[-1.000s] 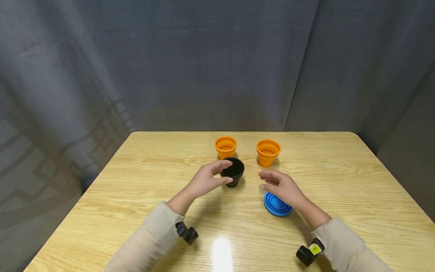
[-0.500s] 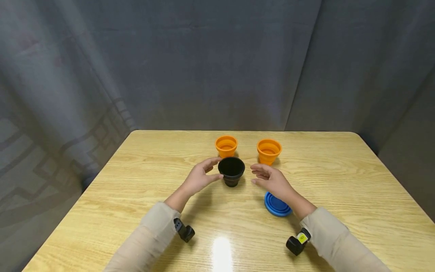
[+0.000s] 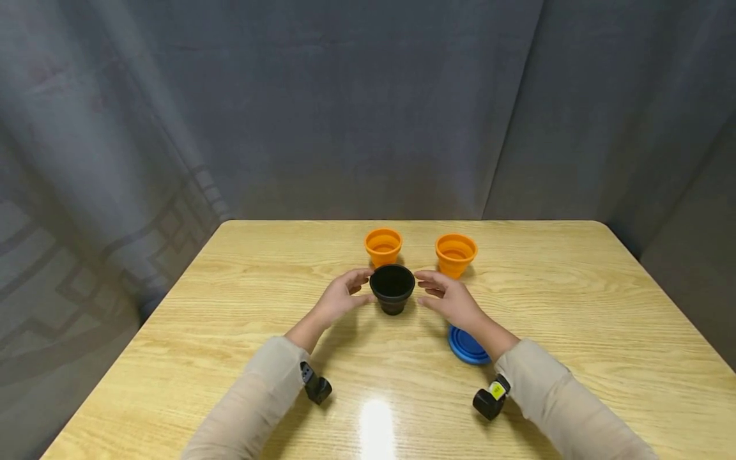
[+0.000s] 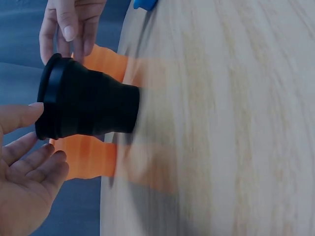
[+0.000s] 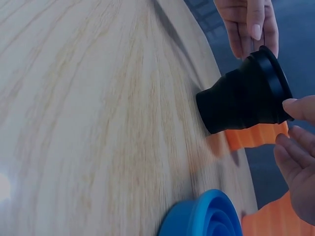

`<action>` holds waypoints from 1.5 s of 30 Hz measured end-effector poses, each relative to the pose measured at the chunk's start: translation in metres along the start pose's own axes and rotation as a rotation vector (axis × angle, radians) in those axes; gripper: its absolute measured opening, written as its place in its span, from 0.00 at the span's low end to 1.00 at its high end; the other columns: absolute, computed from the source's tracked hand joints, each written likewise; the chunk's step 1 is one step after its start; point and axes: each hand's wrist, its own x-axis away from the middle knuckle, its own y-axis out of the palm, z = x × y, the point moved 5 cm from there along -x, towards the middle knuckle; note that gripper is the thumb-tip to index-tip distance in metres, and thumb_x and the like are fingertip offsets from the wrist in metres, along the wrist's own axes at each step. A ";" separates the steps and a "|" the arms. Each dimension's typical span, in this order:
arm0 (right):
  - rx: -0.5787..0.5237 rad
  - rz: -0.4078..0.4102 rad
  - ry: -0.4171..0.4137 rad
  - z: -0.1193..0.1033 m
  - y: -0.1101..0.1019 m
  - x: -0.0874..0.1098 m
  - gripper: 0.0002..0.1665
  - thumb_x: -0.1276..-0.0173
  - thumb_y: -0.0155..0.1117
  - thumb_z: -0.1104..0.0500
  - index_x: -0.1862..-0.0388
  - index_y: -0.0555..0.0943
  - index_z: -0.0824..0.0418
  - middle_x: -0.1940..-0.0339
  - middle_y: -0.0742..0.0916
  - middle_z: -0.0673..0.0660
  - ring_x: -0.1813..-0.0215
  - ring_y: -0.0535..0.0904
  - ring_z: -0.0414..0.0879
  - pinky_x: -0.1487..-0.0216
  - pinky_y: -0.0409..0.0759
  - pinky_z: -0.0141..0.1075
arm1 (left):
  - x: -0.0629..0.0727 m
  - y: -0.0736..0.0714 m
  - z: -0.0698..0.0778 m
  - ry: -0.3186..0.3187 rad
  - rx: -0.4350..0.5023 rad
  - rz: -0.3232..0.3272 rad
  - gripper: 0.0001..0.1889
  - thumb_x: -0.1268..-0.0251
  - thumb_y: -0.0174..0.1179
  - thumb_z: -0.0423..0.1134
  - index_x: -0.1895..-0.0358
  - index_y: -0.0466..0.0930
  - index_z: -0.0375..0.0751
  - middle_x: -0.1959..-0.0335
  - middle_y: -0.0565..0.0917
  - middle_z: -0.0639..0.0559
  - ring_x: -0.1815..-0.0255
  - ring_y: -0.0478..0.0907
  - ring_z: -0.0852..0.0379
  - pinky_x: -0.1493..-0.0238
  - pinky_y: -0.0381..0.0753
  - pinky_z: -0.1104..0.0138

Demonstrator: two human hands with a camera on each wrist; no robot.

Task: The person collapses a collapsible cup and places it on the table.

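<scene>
A black ribbed collapsible cup (image 3: 393,303) stands upright and expanded on the table, mouth up. My left hand (image 3: 340,299) is at its left side, thumb and fingers spread apart, with the fingertips right at the rim. Opposite it, my right hand (image 3: 454,301) is just off the cup's right side, its fingers loosely bent and nothing between them and the thumb. The left wrist view shows the left thumb in front of the black cup's rim (image 4: 49,98) and the other fingers below it. Neither hand is wrapped round the cup.
Two expanded orange collapsible cups stand behind: one orange cup (image 3: 383,255) close behind the black one, the other orange cup (image 3: 454,260) to its right. A flattened blue collapsible cup (image 3: 467,348) lies under the right forearm. A grey curtain (image 3: 368,115) hangs past the table's far edge.
My right hand has moved left from over the blue cup to beside the black cup. My left hand has drawn back slightly leftward, from overlapping the black cup to its rim. The cups stay put.
</scene>
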 end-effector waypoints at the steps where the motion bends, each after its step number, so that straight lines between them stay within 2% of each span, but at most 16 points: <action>1: -0.001 0.001 -0.002 0.000 0.001 -0.001 0.25 0.46 0.60 0.71 0.47 0.70 0.70 0.50 0.75 0.66 0.50 0.71 0.58 0.49 0.67 0.47 | 0.001 0.001 0.003 -0.006 0.007 -0.002 0.24 0.51 0.60 0.27 0.46 0.67 0.30 0.47 0.70 0.39 0.47 0.67 0.46 0.46 0.65 0.60; 8: 0.030 0.006 -0.022 -0.001 0.007 -0.005 0.21 0.46 0.59 0.72 0.51 0.73 0.69 0.52 0.77 0.64 0.51 0.73 0.55 0.50 0.70 0.42 | 0.008 0.003 0.023 -0.048 0.060 -0.010 0.23 0.50 0.57 0.23 0.47 0.66 0.27 0.46 0.68 0.35 0.47 0.67 0.42 0.47 0.65 0.57; 10: 0.048 0.022 -0.021 -0.002 0.008 -0.005 0.19 0.46 0.59 0.72 0.53 0.74 0.69 0.54 0.78 0.64 0.52 0.73 0.54 0.51 0.71 0.41 | 0.008 0.004 0.022 -0.044 0.076 -0.010 0.23 0.50 0.57 0.22 0.47 0.66 0.27 0.46 0.68 0.34 0.48 0.67 0.42 0.47 0.65 0.57; 13: 0.075 0.048 -0.020 -0.004 0.007 -0.005 0.18 0.46 0.59 0.71 0.54 0.75 0.68 0.55 0.79 0.63 0.53 0.74 0.54 0.52 0.71 0.42 | 0.002 0.006 0.012 -0.035 0.101 -0.011 0.23 0.50 0.57 0.22 0.47 0.66 0.28 0.46 0.68 0.35 0.47 0.67 0.43 0.47 0.66 0.58; 17: 0.094 0.066 -0.016 -0.007 0.007 -0.005 0.16 0.46 0.59 0.71 0.56 0.76 0.68 0.57 0.79 0.62 0.54 0.74 0.54 0.52 0.72 0.43 | -0.004 0.009 -0.005 -0.036 0.080 -0.004 0.23 0.51 0.59 0.24 0.47 0.67 0.31 0.46 0.69 0.38 0.48 0.68 0.46 0.49 0.68 0.62; 20: 0.095 0.075 0.001 -0.006 0.007 -0.006 0.15 0.46 0.60 0.70 0.57 0.76 0.67 0.57 0.79 0.62 0.54 0.75 0.54 0.53 0.72 0.44 | -0.006 0.010 -0.009 -0.043 0.044 0.003 0.23 0.51 0.60 0.26 0.48 0.68 0.34 0.47 0.70 0.41 0.49 0.70 0.49 0.50 0.69 0.65; 25: 0.113 0.091 0.034 -0.005 0.005 -0.005 0.15 0.46 0.61 0.68 0.58 0.77 0.66 0.58 0.80 0.61 0.55 0.75 0.54 0.56 0.74 0.41 | -0.005 0.010 -0.006 -0.029 0.016 0.004 0.23 0.51 0.60 0.27 0.48 0.69 0.36 0.48 0.71 0.42 0.51 0.71 0.51 0.51 0.70 0.68; 31: 0.113 0.100 0.032 -0.009 -0.002 -0.001 0.13 0.47 0.62 0.66 0.60 0.78 0.65 0.61 0.81 0.59 0.59 0.77 0.51 0.61 0.76 0.36 | -0.002 0.009 0.000 0.000 0.016 -0.010 0.21 0.51 0.61 0.29 0.50 0.71 0.36 0.51 0.73 0.42 0.52 0.72 0.50 0.52 0.71 0.67; 39: 0.055 0.072 0.037 -0.013 -0.006 0.007 0.12 0.44 0.60 0.63 0.60 0.78 0.65 0.61 0.81 0.58 0.61 0.77 0.47 0.63 0.75 0.31 | 0.002 0.008 0.005 0.020 -0.001 -0.062 0.20 0.50 0.61 0.33 0.51 0.72 0.38 0.51 0.74 0.45 0.53 0.73 0.53 0.54 0.72 0.69; 45: 0.004 0.045 0.037 -0.014 -0.007 0.012 0.12 0.44 0.60 0.63 0.61 0.77 0.66 0.61 0.80 0.58 0.61 0.76 0.47 0.62 0.75 0.31 | 0.005 0.008 0.008 0.054 -0.015 -0.082 0.20 0.49 0.60 0.32 0.51 0.72 0.36 0.52 0.75 0.45 0.54 0.73 0.51 0.54 0.72 0.69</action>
